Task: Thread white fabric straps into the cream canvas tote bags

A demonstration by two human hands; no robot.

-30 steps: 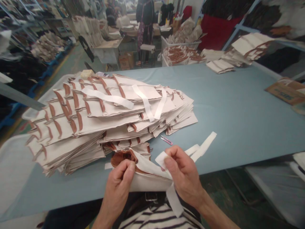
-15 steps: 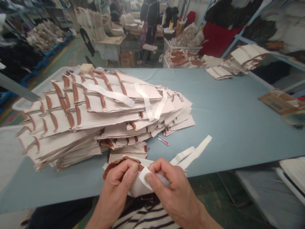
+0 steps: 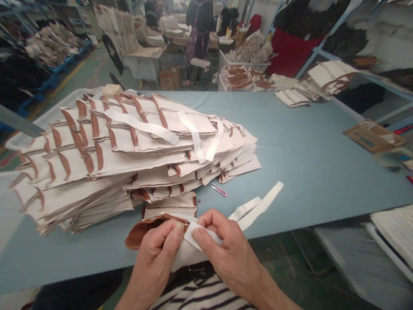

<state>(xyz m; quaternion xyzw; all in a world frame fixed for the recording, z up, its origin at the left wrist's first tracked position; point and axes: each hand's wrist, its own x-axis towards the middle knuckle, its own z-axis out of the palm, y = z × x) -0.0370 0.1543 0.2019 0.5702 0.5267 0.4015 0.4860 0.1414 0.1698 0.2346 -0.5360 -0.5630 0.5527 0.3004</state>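
Near the table's front edge, my left hand (image 3: pixel 161 245) pinches the edge of a cream fabric piece with brown trim (image 3: pixel 138 234). Its cream part (image 3: pixel 187 256) hangs between my hands. My right hand (image 3: pixel 222 247) is closed on a white strip (image 3: pixel 193 234), its thumb pressing the strip beside the left fingertips. Behind that hand, loose white strips (image 3: pixel 258 211) lie on the table. A pink-handled pair of thread snips (image 3: pixel 219 190) rests just ahead of my hands. Another cream piece with a brown edge (image 3: pixel 171 206) lies right behind the held one.
A large fanned heap of cream and brown fabric pieces (image 3: pixel 148 159) covers the table's left side, with white strips (image 3: pixel 142 125) on top. Cardboard (image 3: pixel 371 135) lies at the right edge of the blue-green table (image 3: pixel 306 150). Across the room a person (image 3: pixel 198 30) stands near full crates (image 3: pixel 245 77).
The brown-trimmed part of the held piece has spread out to the left of my left hand. Both hands keep their grip, and the view has shifted slightly.
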